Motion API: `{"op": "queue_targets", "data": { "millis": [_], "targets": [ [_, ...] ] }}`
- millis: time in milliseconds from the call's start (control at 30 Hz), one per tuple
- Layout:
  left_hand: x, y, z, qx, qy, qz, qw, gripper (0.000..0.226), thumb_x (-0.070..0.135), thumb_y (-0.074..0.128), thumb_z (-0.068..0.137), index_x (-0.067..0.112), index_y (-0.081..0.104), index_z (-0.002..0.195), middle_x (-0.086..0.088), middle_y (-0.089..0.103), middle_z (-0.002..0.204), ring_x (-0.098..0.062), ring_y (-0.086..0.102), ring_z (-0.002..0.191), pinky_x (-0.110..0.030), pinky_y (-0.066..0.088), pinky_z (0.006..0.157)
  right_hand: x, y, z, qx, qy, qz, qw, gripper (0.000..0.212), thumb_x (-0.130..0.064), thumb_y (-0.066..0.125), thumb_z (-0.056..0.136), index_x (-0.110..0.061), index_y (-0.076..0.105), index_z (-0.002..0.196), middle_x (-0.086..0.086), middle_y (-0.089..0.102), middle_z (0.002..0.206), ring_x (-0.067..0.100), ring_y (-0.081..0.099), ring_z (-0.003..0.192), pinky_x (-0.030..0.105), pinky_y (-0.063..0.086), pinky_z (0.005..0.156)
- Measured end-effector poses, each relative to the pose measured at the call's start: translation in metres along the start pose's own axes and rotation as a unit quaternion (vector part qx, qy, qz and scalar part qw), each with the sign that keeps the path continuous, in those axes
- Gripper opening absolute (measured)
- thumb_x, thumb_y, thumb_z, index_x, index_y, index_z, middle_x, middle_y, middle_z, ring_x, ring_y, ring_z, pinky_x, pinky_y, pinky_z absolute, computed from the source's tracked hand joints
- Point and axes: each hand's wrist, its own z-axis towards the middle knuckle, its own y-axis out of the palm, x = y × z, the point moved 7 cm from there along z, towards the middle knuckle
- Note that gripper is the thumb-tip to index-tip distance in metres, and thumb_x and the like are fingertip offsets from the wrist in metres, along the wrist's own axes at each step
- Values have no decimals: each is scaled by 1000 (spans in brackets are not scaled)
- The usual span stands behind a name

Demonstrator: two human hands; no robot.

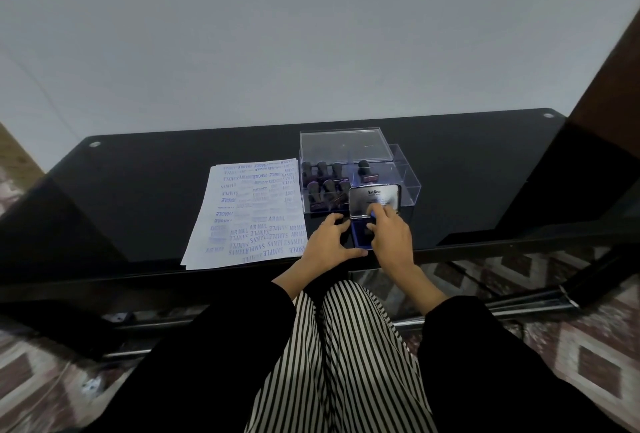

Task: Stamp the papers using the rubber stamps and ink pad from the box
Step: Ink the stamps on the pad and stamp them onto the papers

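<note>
ink pad: the ink pad (360, 240) lies open between both hands at the table's near edge, its shiny metal lid (375, 199) hinged upright on the far side.
left hand: the left hand (329, 242) grips the pad's blue base, thumb along the near edge.
right hand: the right hand (391, 235) has fingertips on the lid; pinching or pushing, cannot tell.
rubber stamps: the rubber stamps (325, 187) stand dark-handled in a clear plastic box (405, 176) just behind the pad.
papers: the papers (256, 211) lie flat just left of the left hand, long axis pointing away.
table: the table (138, 190) is glossy black.
</note>
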Motion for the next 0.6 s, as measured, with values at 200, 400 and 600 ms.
{"op": "queue_targets", "data": {
  "millis": [200, 400, 600],
  "targets": [
    [7, -2, 1, -24, 6, 38, 999, 80, 49, 67, 78, 10, 38, 141, -6, 26, 150, -23, 36, 134, -35, 33, 107, 2, 2, -5, 10, -8, 19, 1000, 32, 0, 55, 89, -10, 51, 119, 8, 57, 115, 22, 59, 102, 30, 48, 78],
    [8, -4, 1, -23, 3, 32, 999, 81, 47, 69, 78, 8, 37, 141, -7, 27, 149, -23, 35, 134, -35, 31, 108, 4, 2, -3, 14, -3, 13, 1000, 33, -1, 55, 89, -13, 51, 119, 5, 57, 114, 19, 60, 100, 26, 47, 77],
    [6, -2, 2, -28, 0, 30, 999, 84, 47, 68, 78, 7, 34, 143, -8, 25, 151, -25, 32, 136, -37, 31, 109, 2, 1, 2, 6, 0, 9, 1000, 30, 0, 55, 88, -12, 51, 116, 7, 59, 111, 23, 61, 96, 32, 48, 77]
  ]
}}
